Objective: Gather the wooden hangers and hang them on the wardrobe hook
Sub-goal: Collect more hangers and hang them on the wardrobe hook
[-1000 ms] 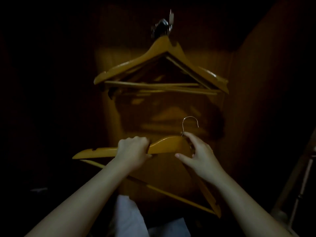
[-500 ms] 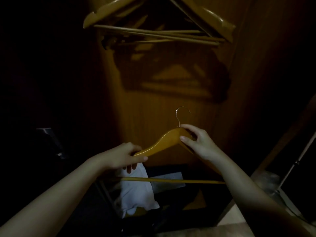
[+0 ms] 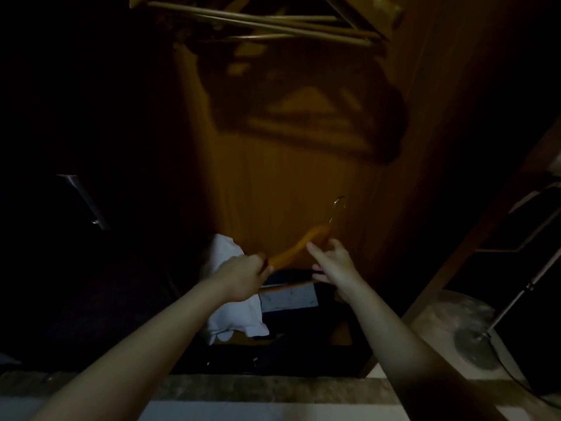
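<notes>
A wooden hanger (image 3: 299,246) with a thin metal hook (image 3: 337,208) is held low in front of the lit wardrobe panel. My left hand (image 3: 243,276) is closed around its left arm. My right hand (image 3: 332,261) sits at the hanger's neck below the hook, fingers partly spread, touching the wood. Several wooden hangers (image 3: 273,22) hang bunched at the top edge of the view; the wardrobe hook that carries them is out of frame.
A white cloth (image 3: 233,314) lies on dark items at the wardrobe bottom. A metal handle (image 3: 83,200) shows on the dark left side. A wooden wardrobe edge (image 3: 473,253) slants at right, with a floor fan's base (image 3: 473,344) beyond it.
The view has tilted down, so the hung hangers have slid to the top edge. The held hanger has swung edge-on and dropped lower. My right hand's fingers have loosened at its neck.
</notes>
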### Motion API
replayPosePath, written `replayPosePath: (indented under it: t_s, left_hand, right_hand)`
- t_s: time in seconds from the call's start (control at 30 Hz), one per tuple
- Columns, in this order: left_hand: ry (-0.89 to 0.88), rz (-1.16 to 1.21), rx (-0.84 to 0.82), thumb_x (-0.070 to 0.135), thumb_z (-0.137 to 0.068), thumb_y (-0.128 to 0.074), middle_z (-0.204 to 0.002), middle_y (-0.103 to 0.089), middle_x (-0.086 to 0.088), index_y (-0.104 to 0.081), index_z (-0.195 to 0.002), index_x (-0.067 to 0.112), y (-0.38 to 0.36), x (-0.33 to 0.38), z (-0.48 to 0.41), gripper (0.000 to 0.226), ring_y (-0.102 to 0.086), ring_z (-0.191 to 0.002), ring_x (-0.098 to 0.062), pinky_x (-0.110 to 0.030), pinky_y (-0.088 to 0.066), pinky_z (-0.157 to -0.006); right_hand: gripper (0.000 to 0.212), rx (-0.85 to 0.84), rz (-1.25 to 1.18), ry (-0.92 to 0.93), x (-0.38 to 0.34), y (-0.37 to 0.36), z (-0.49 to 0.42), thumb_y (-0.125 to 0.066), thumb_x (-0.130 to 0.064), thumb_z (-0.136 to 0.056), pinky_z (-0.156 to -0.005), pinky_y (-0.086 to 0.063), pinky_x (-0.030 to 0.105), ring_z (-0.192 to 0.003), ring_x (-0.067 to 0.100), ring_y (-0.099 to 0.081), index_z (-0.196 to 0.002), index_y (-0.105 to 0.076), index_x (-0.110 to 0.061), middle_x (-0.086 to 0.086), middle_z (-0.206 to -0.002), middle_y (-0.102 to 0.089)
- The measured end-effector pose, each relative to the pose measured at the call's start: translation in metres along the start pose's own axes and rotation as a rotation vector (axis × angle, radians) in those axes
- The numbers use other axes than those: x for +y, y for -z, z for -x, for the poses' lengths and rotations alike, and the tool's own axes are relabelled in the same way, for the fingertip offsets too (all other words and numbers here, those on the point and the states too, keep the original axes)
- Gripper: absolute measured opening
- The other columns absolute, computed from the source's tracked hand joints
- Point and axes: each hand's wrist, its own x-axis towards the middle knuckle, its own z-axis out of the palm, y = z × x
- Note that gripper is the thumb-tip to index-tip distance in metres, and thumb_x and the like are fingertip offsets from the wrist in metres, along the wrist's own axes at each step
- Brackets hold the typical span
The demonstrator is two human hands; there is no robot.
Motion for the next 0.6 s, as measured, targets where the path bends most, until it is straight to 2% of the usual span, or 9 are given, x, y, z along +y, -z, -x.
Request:
replayPosePath:
  t_s: [0.07,0.17,0.27,0.33,0.4,0.47,0.53,0.6]
  left_hand:
    - [-0.007,-0.045,0.021,0.032,-0.1,-0.031,-0.101,-0.061,-0.016,-0.047,-0.107,0.008,-0.007,0.016,0.0,0.029,-0.06,-0.089,-0.034,-0.038,-0.045,-0.073]
    - [-0.033,-0.069,0.005,0.027,-0.101,-0.03,-0.105,-0.06,-0.02,-0.044,-0.11,0.005,-0.015,0.035,0.002,0.027,-0.059,-0.091,-0.035,-0.039,-0.045,-0.075]
    - [-0.019,0.045,-0.017,0.031,-0.1,-0.031,-0.099,-0.06,-0.017,-0.044,-0.106,0.01,-0.021,0.042,0.008,0.026,-0.059,-0.09,-0.035,-0.037,-0.043,-0.074]
    - [0.001,0.207,-0.011,0.036,-0.1,-0.032,-0.097,-0.061,-0.015,-0.048,-0.1,0.01,-0.016,0.043,0.013,0.03,-0.06,-0.09,-0.033,-0.041,-0.047,-0.078]
    - [-0.006,0.406,0.008,0.034,-0.1,-0.033,-0.101,-0.063,-0.016,-0.056,-0.106,0.005,-0.008,0.043,0.017,0.037,-0.06,-0.094,-0.029,-0.04,-0.046,-0.085]
    - [-0.003,0.524,0.056,0.029,-0.1,-0.035,-0.105,-0.061,-0.014,-0.058,-0.112,0.001,0.0,0.041,0.018,0.038,-0.056,-0.098,-0.023,-0.032,-0.043,-0.087]
    - [0.026,0.477,0.098,0.027,-0.1,-0.038,-0.118,-0.056,-0.013,-0.053,-0.123,0.003,0.006,0.034,0.015,0.037,-0.052,-0.109,-0.021,-0.026,-0.038,-0.089]
    - [0.065,0.361,0.11,0.029,-0.098,-0.041,-0.136,-0.044,-0.014,-0.041,-0.137,0.009,0.007,0.024,0.008,0.043,-0.045,-0.123,-0.023,-0.029,-0.036,-0.097]
  right_hand:
    - [0.079,0.03,-0.151,-0.037,-0.002,-0.007,0.0,-0.066,-0.029,-0.085,-0.088,-0.054,0.041,-0.112,0.033,-0.058,-0.147,-0.018,-0.018,0.018,-0.135,-0.047]
    - [0.06,0.212,-0.196,-0.003,-0.008,-0.017,-0.011,-0.071,-0.026,-0.081,-0.078,-0.056,0.038,-0.1,0.026,-0.059,-0.129,-0.038,-0.011,0.009,-0.113,-0.054]
    - [0.034,0.292,-0.1,0.003,-0.007,-0.02,-0.019,-0.069,-0.023,-0.083,-0.089,-0.054,0.047,-0.103,0.03,-0.061,-0.107,-0.048,-0.014,0.005,-0.1,-0.058]
    - [0.029,0.284,-0.078,-0.015,-0.004,-0.019,-0.021,-0.067,-0.022,-0.083,-0.089,-0.053,0.05,-0.102,0.032,-0.062,-0.105,-0.052,-0.012,0.01,-0.103,-0.063]
    - [0.023,0.252,-0.063,-0.011,-0.002,-0.013,-0.02,-0.065,-0.021,-0.085,-0.09,-0.052,0.05,-0.099,0.03,-0.062,-0.104,-0.055,-0.013,0.01,-0.103,-0.064]
    - [0.022,0.16,-0.073,0.04,-0.001,-0.004,-0.017,-0.061,-0.019,-0.088,-0.091,-0.052,0.046,-0.091,0.024,-0.061,-0.11,-0.056,-0.013,0.006,-0.097,-0.062]
    - [0.04,0.03,-0.103,0.085,-0.004,0.006,-0.01,-0.057,-0.018,-0.091,-0.078,-0.055,0.036,-0.076,0.018,-0.059,-0.129,-0.048,-0.01,0.006,-0.09,-0.06]
    - [0.049,-0.099,-0.046,0.119,-0.011,0.016,0.0,-0.055,-0.019,-0.093,-0.064,-0.053,0.025,-0.068,0.013,-0.057,-0.138,-0.039,-0.008,0.007,-0.091,-0.061]
